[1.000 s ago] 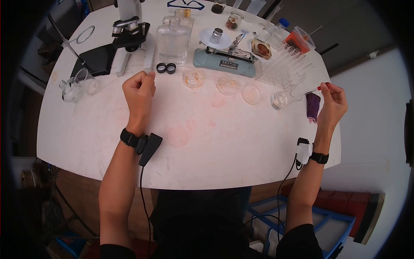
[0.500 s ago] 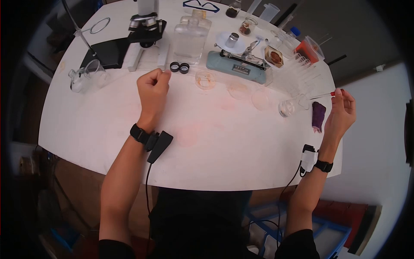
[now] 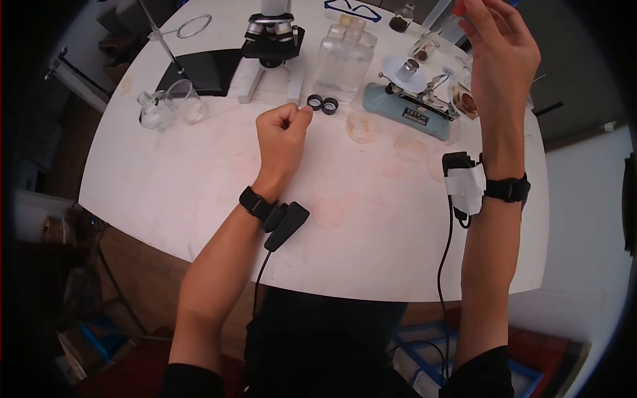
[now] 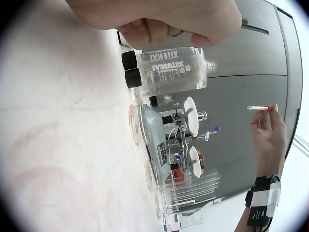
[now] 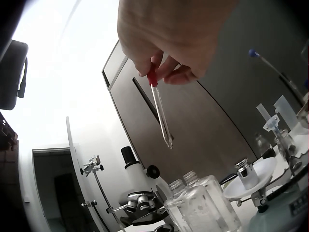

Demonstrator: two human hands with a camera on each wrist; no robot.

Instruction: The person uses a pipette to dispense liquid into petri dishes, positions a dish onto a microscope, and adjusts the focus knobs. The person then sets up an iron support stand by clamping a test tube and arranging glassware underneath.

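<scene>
High above the table's right side, my right hand pinches the red bulb of a glass dropper, whose tip points down in the right wrist view. No liquid can be made out in the dropper. My left hand rests on the table with its fingers curled and holds nothing. Beside its thumb are two black rings, which the left wrist view shows as black caps by the clear bottles.
A blue-green balance with a metal weight stands right of the bottles. Petri dishes lie in front of it. At the left are a microscope, a ring stand and glassware.
My right hand has lifted the dropper up from beside the flask at the right and moved it forward. The head view has shifted, and my left hand stays curled by the black rings.
</scene>
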